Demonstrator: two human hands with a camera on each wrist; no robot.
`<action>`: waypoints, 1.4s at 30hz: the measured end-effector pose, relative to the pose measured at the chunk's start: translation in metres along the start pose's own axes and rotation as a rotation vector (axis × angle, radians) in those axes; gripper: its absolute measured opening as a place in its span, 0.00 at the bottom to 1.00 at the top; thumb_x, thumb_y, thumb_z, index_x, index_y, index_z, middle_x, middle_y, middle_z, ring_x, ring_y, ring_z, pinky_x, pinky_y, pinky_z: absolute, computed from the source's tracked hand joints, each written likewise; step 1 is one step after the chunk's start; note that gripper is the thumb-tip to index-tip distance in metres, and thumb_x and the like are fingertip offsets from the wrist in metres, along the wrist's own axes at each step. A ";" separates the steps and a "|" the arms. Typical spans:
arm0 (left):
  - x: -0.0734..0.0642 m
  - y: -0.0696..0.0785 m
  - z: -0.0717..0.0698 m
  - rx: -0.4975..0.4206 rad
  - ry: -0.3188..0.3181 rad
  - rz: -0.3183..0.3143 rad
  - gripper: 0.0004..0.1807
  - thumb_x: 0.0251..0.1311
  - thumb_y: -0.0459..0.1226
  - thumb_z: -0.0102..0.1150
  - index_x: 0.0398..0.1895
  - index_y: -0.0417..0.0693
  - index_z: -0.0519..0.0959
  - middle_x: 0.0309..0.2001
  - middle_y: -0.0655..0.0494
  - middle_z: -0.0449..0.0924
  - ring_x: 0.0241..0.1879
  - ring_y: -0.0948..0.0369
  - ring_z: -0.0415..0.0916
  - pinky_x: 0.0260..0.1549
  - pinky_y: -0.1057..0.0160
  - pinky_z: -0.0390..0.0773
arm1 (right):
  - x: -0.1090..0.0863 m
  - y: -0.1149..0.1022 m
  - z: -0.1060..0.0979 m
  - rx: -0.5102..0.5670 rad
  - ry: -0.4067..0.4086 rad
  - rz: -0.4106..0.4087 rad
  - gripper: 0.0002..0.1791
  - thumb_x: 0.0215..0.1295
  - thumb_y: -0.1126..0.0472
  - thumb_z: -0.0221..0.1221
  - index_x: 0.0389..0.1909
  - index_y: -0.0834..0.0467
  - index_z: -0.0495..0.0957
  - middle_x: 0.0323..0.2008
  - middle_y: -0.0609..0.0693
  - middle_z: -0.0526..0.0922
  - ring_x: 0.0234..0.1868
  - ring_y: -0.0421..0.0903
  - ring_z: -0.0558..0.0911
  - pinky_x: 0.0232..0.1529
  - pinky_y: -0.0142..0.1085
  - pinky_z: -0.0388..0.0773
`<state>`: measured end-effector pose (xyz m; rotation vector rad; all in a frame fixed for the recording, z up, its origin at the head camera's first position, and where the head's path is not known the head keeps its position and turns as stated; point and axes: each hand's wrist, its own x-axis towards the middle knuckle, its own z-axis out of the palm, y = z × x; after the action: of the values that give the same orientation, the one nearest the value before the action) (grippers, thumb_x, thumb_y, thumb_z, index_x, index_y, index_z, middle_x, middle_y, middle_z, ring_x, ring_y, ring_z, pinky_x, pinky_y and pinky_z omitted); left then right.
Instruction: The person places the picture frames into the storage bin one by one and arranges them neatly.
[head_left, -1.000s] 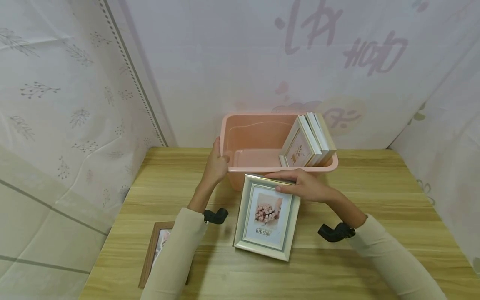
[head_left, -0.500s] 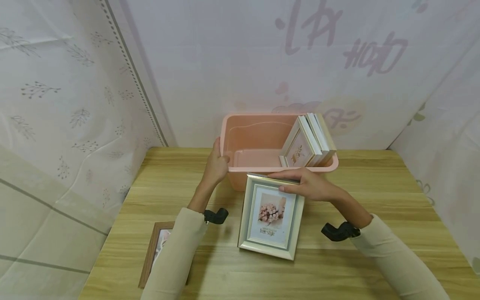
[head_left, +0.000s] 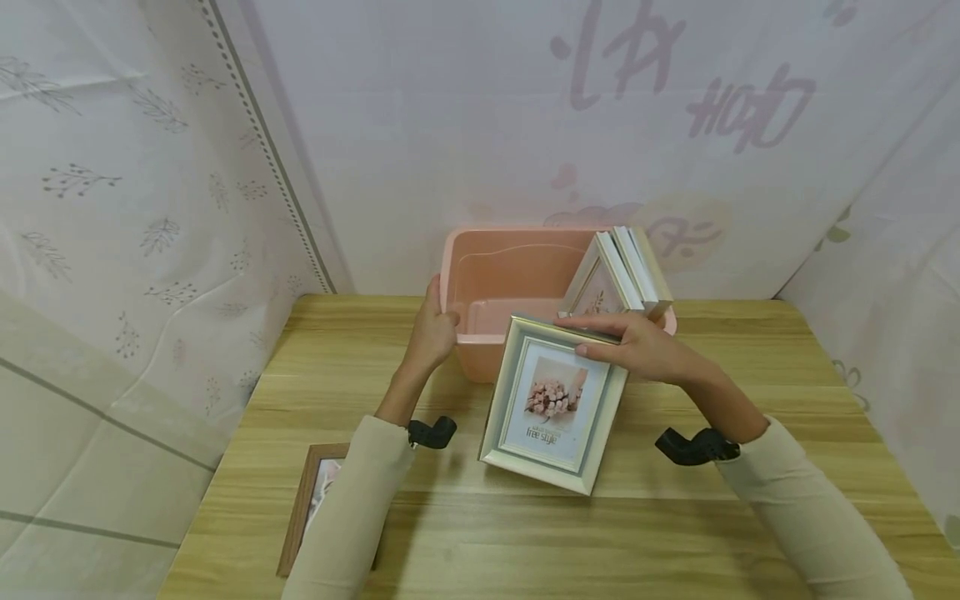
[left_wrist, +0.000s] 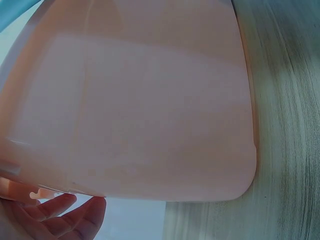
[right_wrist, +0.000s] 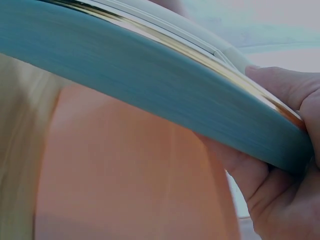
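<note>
My right hand (head_left: 651, 346) grips the top edge of a pale picture frame (head_left: 555, 408) with a flower bouquet print, thumb on the front and fingers behind. Tilted, the frame hangs in front of the pink plastic bin (head_left: 517, 242) and covers part of its near rim. In the right wrist view, the frame's bluish side (right_wrist: 150, 95) passes between thumb and fingers. My left hand (head_left: 432, 333) holds the bin's left rim; its fingertips (left_wrist: 95, 210) show against the bin wall in the left wrist view. Several white-edged frames (head_left: 618, 267) lean upright at the bin's right end.
A brown wooden picture frame (head_left: 311, 492) lies at the table's front left, partly hidden by the left sleeve. The wooden table (head_left: 712, 542) reaches back to a printed cloth wall (head_left: 412, 125). Another cloth (head_left: 112, 250) hangs along the left side.
My right hand has raised the bouquet picture frame and carried it rightward and back towards the bin, tilting it more. The left hand and the bin stay in place.
</note>
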<state>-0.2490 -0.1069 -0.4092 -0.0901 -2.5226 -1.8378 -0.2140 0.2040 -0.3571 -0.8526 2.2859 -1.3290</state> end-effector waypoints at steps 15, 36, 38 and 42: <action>0.001 -0.001 -0.001 0.065 0.012 -0.009 0.39 0.64 0.29 0.40 0.80 0.47 0.45 0.74 0.38 0.57 0.70 0.45 0.60 0.68 0.43 0.60 | -0.004 -0.018 -0.034 0.035 0.144 0.018 0.25 0.72 0.60 0.56 0.69 0.55 0.71 0.51 0.60 0.83 0.35 0.50 0.87 0.33 0.44 0.85; -0.001 0.001 0.000 0.046 0.000 -0.016 0.39 0.65 0.30 0.39 0.80 0.48 0.43 0.75 0.39 0.54 0.71 0.46 0.57 0.69 0.42 0.58 | -0.015 -0.030 -0.063 -0.034 0.290 -0.065 0.24 0.72 0.65 0.56 0.68 0.56 0.73 0.38 0.46 0.86 0.28 0.48 0.87 0.26 0.41 0.84; -0.002 0.001 0.001 0.042 0.001 -0.014 0.39 0.65 0.30 0.39 0.80 0.48 0.43 0.75 0.39 0.54 0.71 0.45 0.58 0.68 0.41 0.59 | -0.016 -0.032 -0.065 -0.038 0.306 -0.062 0.24 0.72 0.65 0.56 0.68 0.55 0.73 0.40 0.44 0.85 0.29 0.47 0.87 0.27 0.41 0.84; -0.001 0.000 0.000 0.027 -0.001 -0.012 0.39 0.66 0.29 0.39 0.80 0.48 0.43 0.74 0.38 0.55 0.70 0.44 0.59 0.67 0.40 0.61 | -0.017 -0.037 -0.070 -0.027 0.328 -0.069 0.24 0.71 0.66 0.56 0.68 0.54 0.73 0.46 0.42 0.84 0.30 0.45 0.86 0.27 0.40 0.84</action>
<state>-0.2475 -0.1067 -0.4090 -0.0756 -2.5527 -1.8080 -0.2294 0.2470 -0.2909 -0.7754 2.5450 -1.5717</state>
